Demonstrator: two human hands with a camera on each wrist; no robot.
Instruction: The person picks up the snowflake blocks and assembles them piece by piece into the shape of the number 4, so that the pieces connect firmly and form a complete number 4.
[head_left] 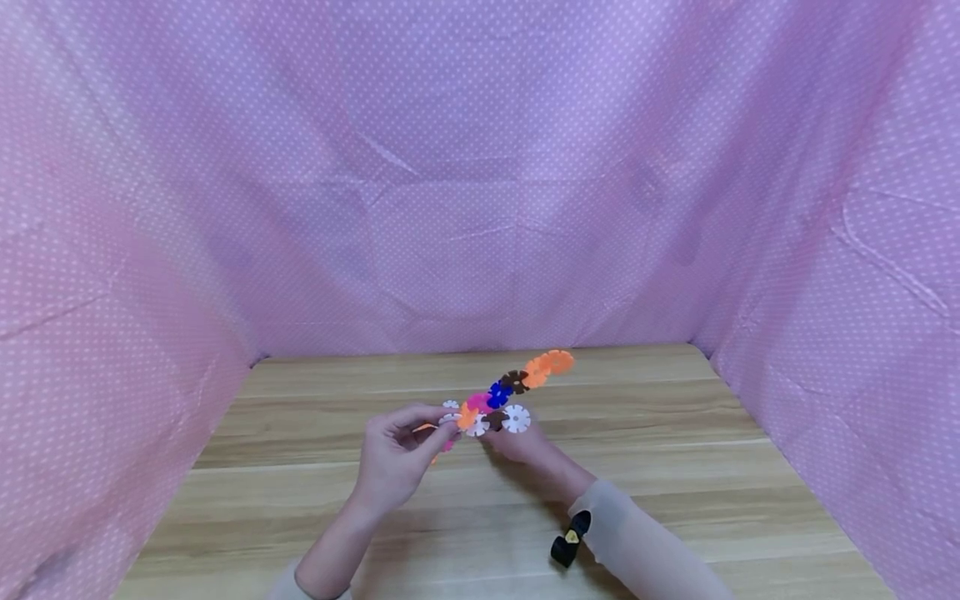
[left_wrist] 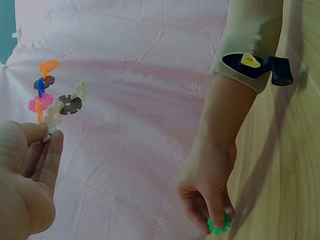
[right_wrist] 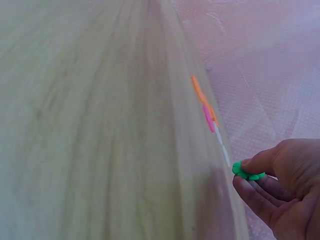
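My left hand (head_left: pixel 393 454) pinches a chain of notched plastic discs (left_wrist: pixel 70 104) between thumb and fingers, at a white disc near its lower end. The joined discs are orange, brown, blue, pink and white. One branch rises to two orange discs (head_left: pixel 555 362); another ends in a white disc (head_left: pixel 517 418). My right hand (left_wrist: pixel 207 185) is lower, close over the table, and pinches green notched plastic (right_wrist: pixel 245 171) between thumb and fingers. In the head view the chain partly covers that hand and hides the green piece.
Several orange, pink and white discs (right_wrist: pixel 209 117) lie in a line on the wooden table (head_left: pixel 637 433), beyond the right fingertips in the right wrist view. Pink dotted cloth (head_left: pixel 480 208) walls the table at the back and sides. A black wrist strap (head_left: pixel 572 540) is on the right sleeve.
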